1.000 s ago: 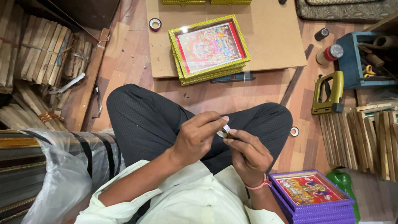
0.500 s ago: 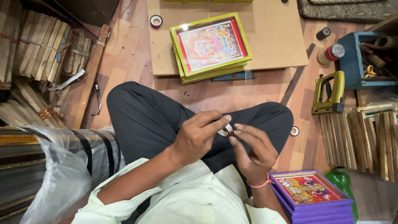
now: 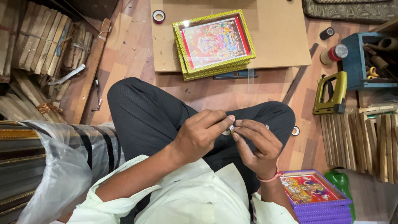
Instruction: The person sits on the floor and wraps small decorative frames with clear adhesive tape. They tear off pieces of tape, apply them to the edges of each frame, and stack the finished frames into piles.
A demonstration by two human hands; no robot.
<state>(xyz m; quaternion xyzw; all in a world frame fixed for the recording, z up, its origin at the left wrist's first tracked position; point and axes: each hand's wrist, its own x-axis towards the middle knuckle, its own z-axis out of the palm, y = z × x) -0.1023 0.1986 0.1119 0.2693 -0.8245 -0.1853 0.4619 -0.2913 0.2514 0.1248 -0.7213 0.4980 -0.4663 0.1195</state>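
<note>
Both hands meet over the lap: left hand (image 3: 199,135) and right hand (image 3: 257,145) pinch one small silvery piece (image 3: 231,129) between fingertips, above the crossed legs. On the floor: 1 stack of yellow-framed pics (image 3: 213,43) on 1 brown board (image 3: 273,37), 1 stack of purple-framed pics (image 3: 315,195) by the right wrist. Also 1 yellow staple gun (image 3: 329,93), 2 tape rolls (image 3: 158,16), 1 blue box (image 3: 367,62) w/ tools.
</note>
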